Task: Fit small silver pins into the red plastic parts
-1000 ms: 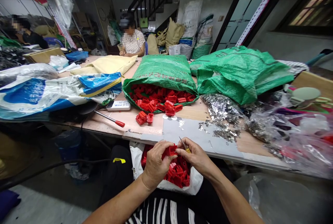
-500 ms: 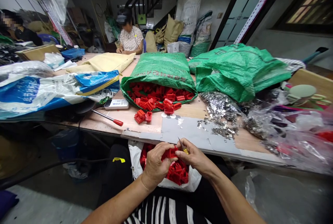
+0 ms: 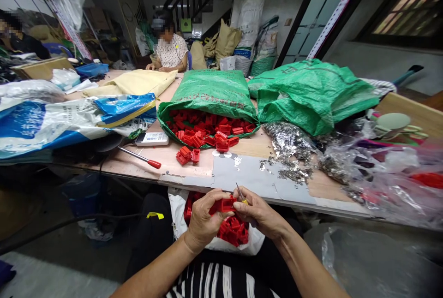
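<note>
My left hand (image 3: 206, 217) is closed around a red plastic housing (image 3: 227, 204), held just above my lap. At the right end of that part, my right hand (image 3: 255, 210) grips a thin pointed tool with a yellow handle (image 3: 244, 201), its metal tip pointing up and to the left. The right fingertips touch the red part, and whether they pinch a small piece too is hidden. Below both hands, a white sack (image 3: 255, 241) on my lap holds many more red parts (image 3: 234, 232).
A green sack (image 3: 214, 88) spills red parts onto the table (image 3: 194, 173). Small flat metal pieces (image 3: 294, 173) lie to the right, beside clear plastic bags (image 3: 384, 182). A red-handled rod (image 3: 152, 163) and a white device (image 3: 152, 139) lie left. A person (image 3: 172, 51) sits across the table.
The camera view has shifted slightly. The red part is turned a little so more of its side shows between my hands; both hands keep their holds.
</note>
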{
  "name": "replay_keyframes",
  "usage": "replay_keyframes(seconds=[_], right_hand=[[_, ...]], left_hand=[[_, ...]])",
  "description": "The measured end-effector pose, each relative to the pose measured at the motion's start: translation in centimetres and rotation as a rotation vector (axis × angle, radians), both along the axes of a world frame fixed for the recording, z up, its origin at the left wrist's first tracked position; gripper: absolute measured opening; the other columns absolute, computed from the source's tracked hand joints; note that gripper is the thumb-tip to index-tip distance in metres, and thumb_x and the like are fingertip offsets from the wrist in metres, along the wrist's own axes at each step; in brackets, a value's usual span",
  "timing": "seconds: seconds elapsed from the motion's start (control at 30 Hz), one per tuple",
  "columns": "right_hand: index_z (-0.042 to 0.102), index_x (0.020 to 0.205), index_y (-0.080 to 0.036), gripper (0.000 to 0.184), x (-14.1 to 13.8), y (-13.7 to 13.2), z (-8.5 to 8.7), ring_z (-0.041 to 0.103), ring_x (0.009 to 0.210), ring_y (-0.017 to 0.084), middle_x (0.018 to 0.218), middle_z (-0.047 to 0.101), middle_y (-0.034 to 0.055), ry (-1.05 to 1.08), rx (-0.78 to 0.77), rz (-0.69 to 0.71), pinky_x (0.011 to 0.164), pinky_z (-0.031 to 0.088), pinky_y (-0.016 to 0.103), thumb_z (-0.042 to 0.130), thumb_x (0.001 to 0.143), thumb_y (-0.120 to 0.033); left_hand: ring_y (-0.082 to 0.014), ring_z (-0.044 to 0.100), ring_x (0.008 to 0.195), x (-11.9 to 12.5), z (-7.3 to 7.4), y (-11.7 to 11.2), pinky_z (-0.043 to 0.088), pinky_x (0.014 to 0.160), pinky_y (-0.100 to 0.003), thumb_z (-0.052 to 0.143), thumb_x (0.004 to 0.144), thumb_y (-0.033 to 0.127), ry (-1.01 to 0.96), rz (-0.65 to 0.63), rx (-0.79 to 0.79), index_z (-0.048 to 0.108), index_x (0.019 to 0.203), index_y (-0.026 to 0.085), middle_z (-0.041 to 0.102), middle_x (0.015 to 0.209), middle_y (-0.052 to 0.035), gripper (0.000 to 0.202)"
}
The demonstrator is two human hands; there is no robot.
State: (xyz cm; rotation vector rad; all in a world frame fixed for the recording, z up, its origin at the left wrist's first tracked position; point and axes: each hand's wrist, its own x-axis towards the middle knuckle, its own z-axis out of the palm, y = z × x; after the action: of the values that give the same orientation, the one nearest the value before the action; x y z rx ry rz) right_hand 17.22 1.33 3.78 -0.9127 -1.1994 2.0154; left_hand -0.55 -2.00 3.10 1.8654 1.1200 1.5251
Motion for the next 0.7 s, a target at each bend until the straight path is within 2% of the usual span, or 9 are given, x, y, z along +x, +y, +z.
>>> replay_keyframes(seconds=[0.17,0.27,0.33,0.37,0.47,0.5,0.57,0.7], right_hand=[[0.046,0.085,-0.020,0.050,-0.3,-0.2,-0.4,0.023,0.046,0.005,0.061,0.035,-0.0090,0.066,-0.053,-0.013,0.044,0.016,0.018,0.081,0.066,-0.050],[0.046,0.087,-0.021,0.048,-0.2,0.4,-0.5,0.025,0.045,0.005,0.060,0.037,-0.0088,0.023,-0.008,0.011,0.043,0.018,0.018,0.078,0.069,-0.052],[0.048,0.090,-0.020,0.046,0.2,1.6,-0.5,0.030,0.045,0.006,0.062,0.044,-0.0069,-0.119,0.102,0.019,0.043,0.022,0.018,0.072,0.073,-0.055],[0.050,0.092,-0.020,0.043,0.5,2.5,-0.4,0.035,0.047,0.008,0.065,0.049,-0.0050,-0.252,0.209,-0.007,0.044,0.026,0.019,0.067,0.076,-0.056],[0.057,0.090,-0.020,0.027,1.4,5.4,-0.2,0.054,0.066,0.015,0.082,0.061,0.0016,-0.760,0.623,-0.223,0.060,0.041,0.025,0.052,0.085,-0.047],[0.058,0.090,-0.021,0.022,1.7,6.4,-0.2,0.056,0.075,0.018,0.086,0.063,0.0027,-0.865,0.696,-0.281,0.067,0.042,0.028,0.051,0.085,-0.041],[0.061,0.087,-0.021,0.014,2.0,7.9,-0.3,0.057,0.084,0.022,0.089,0.064,0.0039,-0.989,0.771,-0.322,0.076,0.040,0.031,0.052,0.083,-0.032],[0.061,0.082,-0.021,0.007,1.9,9.2,-0.9,0.056,0.084,0.022,0.085,0.063,0.0044,-1.094,0.818,-0.285,0.075,0.037,0.031,0.056,0.079,-0.021]], left_hand=[[-0.0206,0.067,0.102,-0.3,-0.6,0.1,0.052,0.094,-0.034,0.073,0.075,0.024,-0.098,-0.052,-0.068,0.066,0.103,0.021,0.074,0.097,-0.0040,0.028],[-0.0213,0.066,0.103,-0.2,-0.8,0.3,0.051,0.094,-0.033,0.075,0.073,0.023,-0.217,-0.081,-0.208,0.067,0.101,0.020,0.074,0.099,-0.0048,0.029],[-0.0190,0.068,0.094,0.0,-0.6,0.6,0.053,0.087,-0.029,0.077,0.070,0.023,-0.380,-0.105,-0.384,0.067,0.098,0.019,0.073,0.097,-0.0045,0.030],[-0.0170,0.068,0.088,0.0,-0.4,0.7,0.054,0.082,-0.027,0.078,0.069,0.023,-0.495,-0.123,-0.480,0.066,0.097,0.019,0.073,0.094,-0.0037,0.030],[-0.0126,0.068,0.075,0.2,0.3,1.1,0.054,0.074,-0.021,0.080,0.067,0.021,-0.903,-0.198,-0.720,0.063,0.092,0.017,0.073,0.084,-0.0018,0.030],[-0.0127,0.069,0.075,0.2,0.6,1.2,0.054,0.074,-0.021,0.080,0.067,0.020,-1.032,-0.221,-0.786,0.063,0.090,0.016,0.073,0.083,-0.0023,0.030],[-0.0150,0.070,0.075,0.1,0.8,1.4,0.054,0.080,-0.025,0.079,0.068,0.020,-1.242,-0.240,-0.922,0.063,0.086,0.013,0.074,0.082,-0.0048,0.024],[-0.0210,0.072,0.076,-0.3,1.1,1.8,0.054,0.089,-0.035,0.067,0.080,0.020,-1.465,-0.187,-1.169,0.066,0.083,0.006,0.074,0.080,-0.0122,0.014]])
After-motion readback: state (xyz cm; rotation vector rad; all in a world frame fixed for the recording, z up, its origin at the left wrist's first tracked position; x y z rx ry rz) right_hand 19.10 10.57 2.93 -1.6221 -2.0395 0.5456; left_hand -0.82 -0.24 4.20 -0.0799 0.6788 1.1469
